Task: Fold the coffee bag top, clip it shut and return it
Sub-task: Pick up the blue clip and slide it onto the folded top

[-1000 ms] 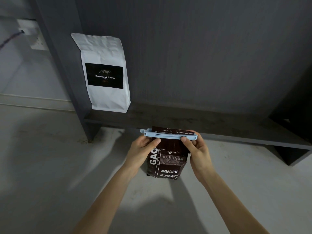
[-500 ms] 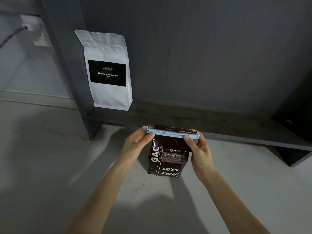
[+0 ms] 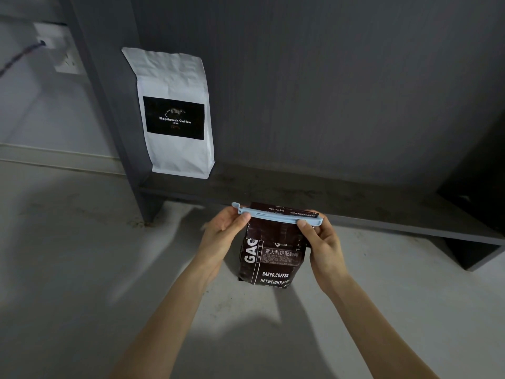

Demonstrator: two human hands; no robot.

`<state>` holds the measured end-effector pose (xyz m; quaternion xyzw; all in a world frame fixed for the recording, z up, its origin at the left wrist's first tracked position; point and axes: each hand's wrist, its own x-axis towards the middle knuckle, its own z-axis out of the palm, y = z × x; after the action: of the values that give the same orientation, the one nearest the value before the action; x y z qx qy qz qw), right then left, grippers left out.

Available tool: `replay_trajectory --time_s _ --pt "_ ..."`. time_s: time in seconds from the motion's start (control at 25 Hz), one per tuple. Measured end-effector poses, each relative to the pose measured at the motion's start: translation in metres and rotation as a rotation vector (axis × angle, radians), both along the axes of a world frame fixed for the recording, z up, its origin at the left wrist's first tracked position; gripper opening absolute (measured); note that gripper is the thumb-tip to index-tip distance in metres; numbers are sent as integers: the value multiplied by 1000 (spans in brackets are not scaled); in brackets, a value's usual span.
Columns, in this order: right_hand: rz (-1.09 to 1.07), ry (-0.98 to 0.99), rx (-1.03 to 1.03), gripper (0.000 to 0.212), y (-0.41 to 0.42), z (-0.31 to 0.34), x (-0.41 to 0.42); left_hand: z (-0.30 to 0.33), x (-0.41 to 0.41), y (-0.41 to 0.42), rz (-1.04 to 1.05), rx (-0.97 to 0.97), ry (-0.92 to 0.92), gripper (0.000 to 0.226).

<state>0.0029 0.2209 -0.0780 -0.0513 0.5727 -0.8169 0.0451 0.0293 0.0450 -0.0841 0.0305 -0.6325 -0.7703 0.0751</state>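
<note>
So the dark coffee bag (image 3: 272,253) is held up in front of the shelf (image 3: 341,198), with the blue clip (image 3: 276,214) across its folded top. Left hand (image 3: 221,233) has its grip pinched on the clip's left end, right hand (image 3: 322,242) on the right end. White coffee bag (image 3: 175,113) stands upright on the shelf, well apart.

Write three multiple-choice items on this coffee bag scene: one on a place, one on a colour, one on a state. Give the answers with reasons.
1. Where does the white coffee bag stand?
A. on the floor
B. at the left end of the dark shelf
C. in the left hand

2. What colour is the clip?
A. red
B. black
C. light blue

3. How is the dark coffee bag held?
A. by both hands at the clip's ends
B. by the right hand alone
C. by nothing, lying flat

Answers: 1 B, its base rests on the shelf board. 2 C, the bar across the folded top is pale blue. 3 A, the left hand and right hand each pinch one end.
</note>
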Motion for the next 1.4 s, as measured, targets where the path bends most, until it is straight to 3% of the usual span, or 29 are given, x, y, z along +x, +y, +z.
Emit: replay_trajectory --time_s 0.24,0.44,0.6,0.64,0.72,0.76,0.84,1.04,1.4 --pt "-6 0 53 15 1 2 2 4 1 -1 -41 -6 16 17" --pt "7 103 374 19 12 19 0 6 2 -1 -24 1 -13 22" --pt "22 133 486 20 12 23 -1 8 2 -2 -18 12 -41 21" --pt "8 188 560 19 12 25 -1 8 2 -3 -18 7 -54 20" --pt "-31 423 947 18 12 34 -4 8 0 -3 -20 -20 -68 18" --pt "-24 565 1162 26 11 40 -6 9 0 -4 -22 -39 -69 18" --pt "45 753 1375 45 0 55 -10 11 -1 -3 -40 -73 -45 17" --pt "186 742 1332 35 -38 63 -11 15 2 -2 -47 -97 -4 17" --pt "127 631 1287 26 -38 57 -13 12 -2 -4 -50 -98 40 14"
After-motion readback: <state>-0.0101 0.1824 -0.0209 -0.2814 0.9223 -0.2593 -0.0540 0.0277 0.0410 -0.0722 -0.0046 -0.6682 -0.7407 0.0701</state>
